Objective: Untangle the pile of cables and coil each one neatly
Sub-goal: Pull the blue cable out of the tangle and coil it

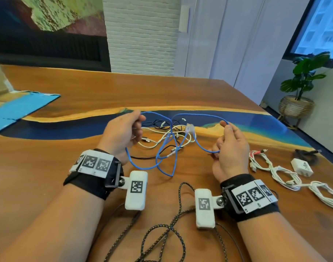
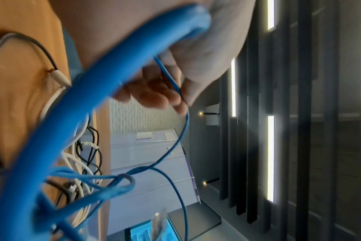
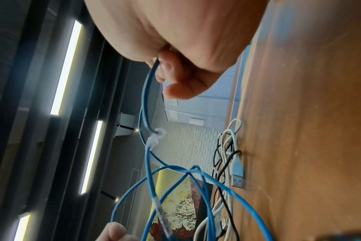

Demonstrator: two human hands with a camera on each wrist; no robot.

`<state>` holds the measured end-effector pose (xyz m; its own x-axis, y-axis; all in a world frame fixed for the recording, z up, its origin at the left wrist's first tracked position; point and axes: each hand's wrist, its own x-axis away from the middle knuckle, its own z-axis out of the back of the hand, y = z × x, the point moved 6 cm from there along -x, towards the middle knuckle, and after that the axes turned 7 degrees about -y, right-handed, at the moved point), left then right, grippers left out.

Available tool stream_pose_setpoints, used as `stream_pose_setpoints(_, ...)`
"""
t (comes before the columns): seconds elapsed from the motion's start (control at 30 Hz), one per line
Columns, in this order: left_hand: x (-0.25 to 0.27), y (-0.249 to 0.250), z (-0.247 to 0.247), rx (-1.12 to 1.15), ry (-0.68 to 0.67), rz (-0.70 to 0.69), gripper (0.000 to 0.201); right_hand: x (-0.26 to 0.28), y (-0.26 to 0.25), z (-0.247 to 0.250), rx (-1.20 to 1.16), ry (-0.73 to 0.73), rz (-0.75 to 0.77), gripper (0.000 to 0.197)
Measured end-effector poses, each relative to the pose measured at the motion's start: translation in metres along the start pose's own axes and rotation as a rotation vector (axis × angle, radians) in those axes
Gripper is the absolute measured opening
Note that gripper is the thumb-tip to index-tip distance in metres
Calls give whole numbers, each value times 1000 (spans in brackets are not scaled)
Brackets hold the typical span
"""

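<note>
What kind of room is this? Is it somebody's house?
Probably an office or meeting room, not a house: a big wooden table with a blue resin stripe, tall white cabinets, a potted plant by the window.

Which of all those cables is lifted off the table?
The blue cable: both hands, left and right, hold it up, while the white, black and braided ones lie on the table.

Materials and finishes on the work surface.
Glossy varnished wood tabletop [image 1: 209, 95] with a smooth blue resin band; smooth plastic-jacketed blue cable [image 1: 162, 154] ending in a clear plastic plug [image 1: 190, 128]; braided cloth-sheathed dark cord [image 1: 178, 231]; matt black fabric wrist straps [image 1: 90, 183].
</note>
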<state>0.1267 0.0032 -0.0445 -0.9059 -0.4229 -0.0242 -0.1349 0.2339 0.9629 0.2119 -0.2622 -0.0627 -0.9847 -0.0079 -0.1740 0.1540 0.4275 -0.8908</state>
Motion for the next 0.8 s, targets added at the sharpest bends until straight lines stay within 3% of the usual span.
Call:
stream_pose_setpoints(0.13,12,-2,-28,-104,-239,-27,33,-3,-2,-2,-24,-61,-5,26)
stream_pose_setpoints(0.33,23,-13,-50,-236,-359,-52,32,22,8,-42,-26,-534,-205,30)
stream_pose_setpoints(0.4,26,-15,-56,-246,-397,-50,31,31,13,-51,3,-608,-234,31)
stream_pose_setpoints(0.57,33,-16,-62,-92,-441,41,33,29,10,-48,-138,-533,-290,34)
stream_pose_setpoints(0.73,35,-20,-65,-9,-459,112,33,20,7,-39,-139,-391,-167,11)
stream_pose_setpoints(0.8,37,-19,-69,26,-484,127,33,18,10,-36,-155,-348,-183,27)
